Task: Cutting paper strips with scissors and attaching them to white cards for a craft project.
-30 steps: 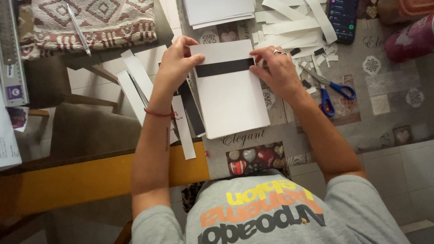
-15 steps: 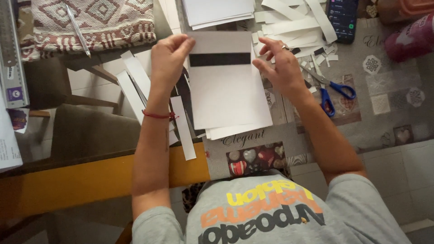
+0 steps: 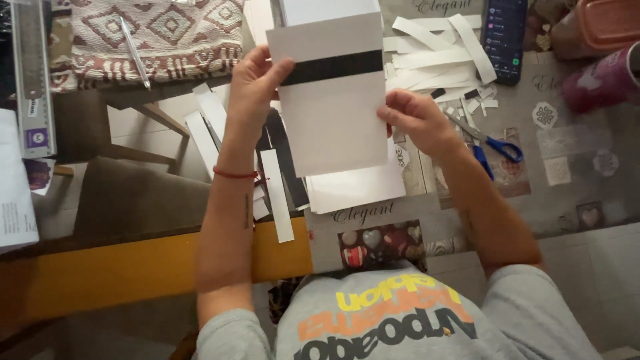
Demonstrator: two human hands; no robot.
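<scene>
Gripping a white card [image 3: 337,127] from both sides, the left hand [image 3: 257,83] is closed on its left edge, thumb laid on the black strip [image 3: 333,67] that crosses the card near its top. The right edge is pinched lower down by the right hand [image 3: 417,120]. The card is held raised above a stack of sheets [image 3: 353,187]. Left of the left grip, loose strips [image 3: 277,193] lie fanned out. Just right of the right grip lie blue scissors [image 3: 490,143]; beyond them, white cuttings [image 3: 437,47] and a phone [image 3: 503,37].
</scene>
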